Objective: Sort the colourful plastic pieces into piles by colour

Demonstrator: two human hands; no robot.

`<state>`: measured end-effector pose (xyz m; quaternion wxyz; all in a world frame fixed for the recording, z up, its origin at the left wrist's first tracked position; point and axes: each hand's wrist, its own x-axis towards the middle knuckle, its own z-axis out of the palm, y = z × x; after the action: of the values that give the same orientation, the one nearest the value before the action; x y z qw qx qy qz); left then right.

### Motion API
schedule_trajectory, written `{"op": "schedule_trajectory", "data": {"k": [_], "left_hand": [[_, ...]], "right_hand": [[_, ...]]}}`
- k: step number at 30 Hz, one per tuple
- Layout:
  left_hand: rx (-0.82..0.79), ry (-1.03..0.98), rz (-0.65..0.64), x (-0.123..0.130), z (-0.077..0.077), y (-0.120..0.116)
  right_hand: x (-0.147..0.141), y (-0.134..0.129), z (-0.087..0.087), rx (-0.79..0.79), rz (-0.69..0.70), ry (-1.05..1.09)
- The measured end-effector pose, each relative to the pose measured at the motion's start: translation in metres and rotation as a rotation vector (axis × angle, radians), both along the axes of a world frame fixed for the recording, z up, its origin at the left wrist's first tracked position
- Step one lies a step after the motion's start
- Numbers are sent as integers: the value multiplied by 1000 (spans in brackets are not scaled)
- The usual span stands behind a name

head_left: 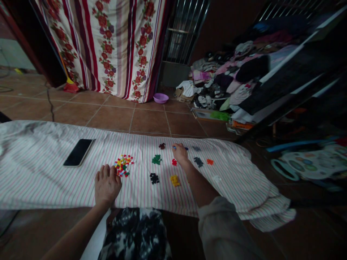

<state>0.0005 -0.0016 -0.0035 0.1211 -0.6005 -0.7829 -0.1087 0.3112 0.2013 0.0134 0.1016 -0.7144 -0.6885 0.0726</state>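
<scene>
Around the right hand [180, 153], blue pieces [186, 148] show only partly.

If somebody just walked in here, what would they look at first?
Probably the mixed pile of bright little pieces by the left hand, then the green pile and yellow pile near the right hand, all on the striped cloth. The big flowered curtain behind might also catch their eye, and the jumble of clothes at the back right.

One mixed-colour pile [124, 165], ten single-colour groups [156, 159], one partly hand-covered, two hands [107, 184] [180, 153], one phone [78, 152], one purple basin [161, 98]
</scene>
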Motion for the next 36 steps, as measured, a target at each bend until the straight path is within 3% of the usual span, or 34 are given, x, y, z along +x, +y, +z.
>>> {"op": "schedule_trajectory", "data": {"k": [12,21,36], "left_hand": [[1,13,-6,1,2,0],[0,20,-4,0,0,-1],[-7,-2,-2,1,3,-1]], "right_hand": [[3,3,6,-77,8,-48],[6,2,4,-28,16,-24],[6,2,9,-79,48,-56]]}}
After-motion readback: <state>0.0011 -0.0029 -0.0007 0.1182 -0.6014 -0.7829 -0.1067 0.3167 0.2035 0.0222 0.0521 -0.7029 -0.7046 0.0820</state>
